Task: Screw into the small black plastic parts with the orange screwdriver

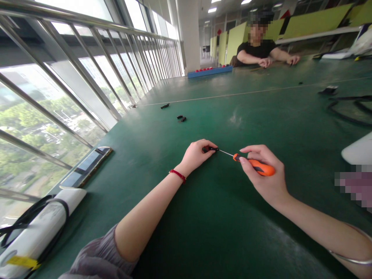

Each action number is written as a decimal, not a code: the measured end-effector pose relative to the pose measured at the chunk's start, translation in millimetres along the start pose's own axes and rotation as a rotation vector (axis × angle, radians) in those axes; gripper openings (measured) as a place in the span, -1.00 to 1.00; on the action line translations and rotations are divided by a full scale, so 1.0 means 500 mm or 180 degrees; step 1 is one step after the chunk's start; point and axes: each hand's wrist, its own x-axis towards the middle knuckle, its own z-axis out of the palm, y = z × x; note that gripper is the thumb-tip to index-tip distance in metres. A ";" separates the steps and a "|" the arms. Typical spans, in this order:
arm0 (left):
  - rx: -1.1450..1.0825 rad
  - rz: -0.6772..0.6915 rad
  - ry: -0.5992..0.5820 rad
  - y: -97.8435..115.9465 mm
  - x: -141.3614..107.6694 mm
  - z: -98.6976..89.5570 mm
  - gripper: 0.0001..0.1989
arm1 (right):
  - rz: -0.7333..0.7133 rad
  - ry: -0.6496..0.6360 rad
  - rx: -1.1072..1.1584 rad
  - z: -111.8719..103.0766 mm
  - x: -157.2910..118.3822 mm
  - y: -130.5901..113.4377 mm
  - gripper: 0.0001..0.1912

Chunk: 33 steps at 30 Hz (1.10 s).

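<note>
Pinched in the fingertips of my left hand (200, 152) is a small black part (213, 148), partly hidden by the fingers. My right hand (266, 170) grips an orange and black screwdriver (263, 167) around its handle, the index finger lifted off it. The thin metal shaft runs leftward, and its tip meets the black part just above the green tabletop (186, 217). Whether the tip sits in a screw is too small to tell.
Small black pieces (181, 118) lie farther up the table, another black piece (165, 105) beyond them. At left are a phone (87, 166) and a white device (43, 228) with black cable. A blue tray (209, 72) and a seated person (255, 48) are at the far edge.
</note>
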 end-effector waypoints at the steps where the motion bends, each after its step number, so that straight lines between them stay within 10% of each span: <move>1: 0.0006 -0.0004 0.0001 0.000 0.000 0.000 -0.81 | -0.0056 0.0064 0.0020 0.001 0.000 0.000 -0.88; 7: 0.0006 -0.0028 0.0024 0.002 0.001 0.000 -0.81 | -0.0147 0.0114 0.0367 0.003 0.003 0.000 -0.64; 13: 0.0023 -0.0006 0.0007 0.005 0.000 -0.001 -0.81 | -0.0121 -0.0107 -0.0060 -0.001 0.001 -0.004 -0.90; 33: 0.0050 -0.0023 0.0010 0.002 0.001 0.000 -0.82 | -0.0218 0.0217 0.0224 0.002 0.002 -0.002 -0.76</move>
